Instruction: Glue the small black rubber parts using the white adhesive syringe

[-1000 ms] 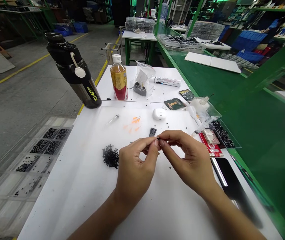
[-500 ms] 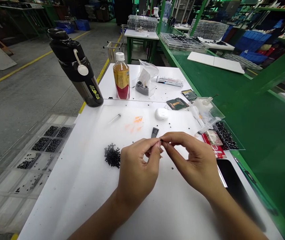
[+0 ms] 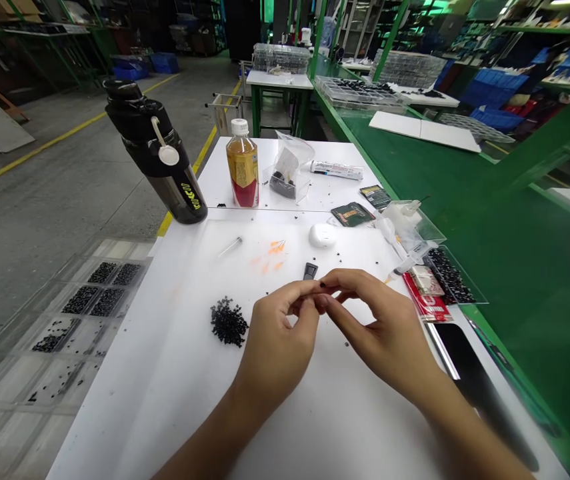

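My left hand (image 3: 277, 337) and my right hand (image 3: 382, 327) meet above the white tabletop (image 3: 175, 373), their fingertips touching. A tiny black part (image 3: 322, 285) shows between the two index fingertips. Both hands are closed in a pinch around it; its exact shape is too small to tell. To the left of my left hand lies a pile of small black parts (image 3: 228, 322). Just beyond the fingertips is a dark, flat-ended tool (image 3: 310, 271), partly hidden by the hands.
Beyond lie orange-tipped needles (image 3: 277, 247), a white rounded case (image 3: 322, 235), a drink bottle (image 3: 243, 167) and a black flask (image 3: 157, 153). At right are a syringe (image 3: 409, 261), a tray of black parts (image 3: 449, 275) and a dark phone-like slab (image 3: 485, 387). A compartmented tray (image 3: 69, 337) sits lower left.
The fingertips have shifted against each other and now overlap more closely, with the black part nearer the index fingertips. The whole view has tilted slightly, moving the scene down.
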Motion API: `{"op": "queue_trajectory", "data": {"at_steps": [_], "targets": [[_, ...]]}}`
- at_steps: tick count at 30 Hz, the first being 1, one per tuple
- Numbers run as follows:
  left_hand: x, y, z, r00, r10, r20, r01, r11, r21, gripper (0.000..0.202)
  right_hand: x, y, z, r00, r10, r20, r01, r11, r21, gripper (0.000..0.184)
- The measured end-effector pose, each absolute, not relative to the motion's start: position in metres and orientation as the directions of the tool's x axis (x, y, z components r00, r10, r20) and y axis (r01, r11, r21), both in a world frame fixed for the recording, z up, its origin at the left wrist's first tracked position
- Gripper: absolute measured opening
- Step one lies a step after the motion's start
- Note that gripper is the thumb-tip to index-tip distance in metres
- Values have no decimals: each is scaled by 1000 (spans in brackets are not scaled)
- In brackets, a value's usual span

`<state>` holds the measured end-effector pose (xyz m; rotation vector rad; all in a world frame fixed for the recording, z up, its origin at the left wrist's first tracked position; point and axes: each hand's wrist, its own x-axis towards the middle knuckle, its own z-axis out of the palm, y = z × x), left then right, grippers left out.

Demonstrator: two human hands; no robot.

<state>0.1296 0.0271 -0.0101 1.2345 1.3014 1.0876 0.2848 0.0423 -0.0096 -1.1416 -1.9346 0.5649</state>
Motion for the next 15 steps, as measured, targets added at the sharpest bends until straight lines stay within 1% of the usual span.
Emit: {"op": "queue_trajectory", "data": {"at_steps": [2,6,9,10,12,13,15], "targets": [[128,28,-10,64,992,-106,88,100,991,29,287,46,-12,-261,878,401,507,478,-717,8],[127,28,-9,75,993,-96,182,81,980,32,293,47,-5,-290,850,439,492,526,-694,6],[128,27,-12,88,982,-169,241,144,960,31,304,40,14,-302,830,469,514,556,-653,5],[129,27,-14,87,976,-197,262,169,950,30,311,37,21,-270,833,482,540,546,-641,5],[131,25,-18,84,968,-237,300,202,932,30,332,32,32,-131,844,520,620,479,-621,3],[132,25,-20,90,965,-247,314,208,926,30,346,31,35,-31,841,540,666,420,-616,4],[135,24,-22,112,960,-257,335,207,919,32,379,35,33,183,825,535,749,235,-619,14]]}}
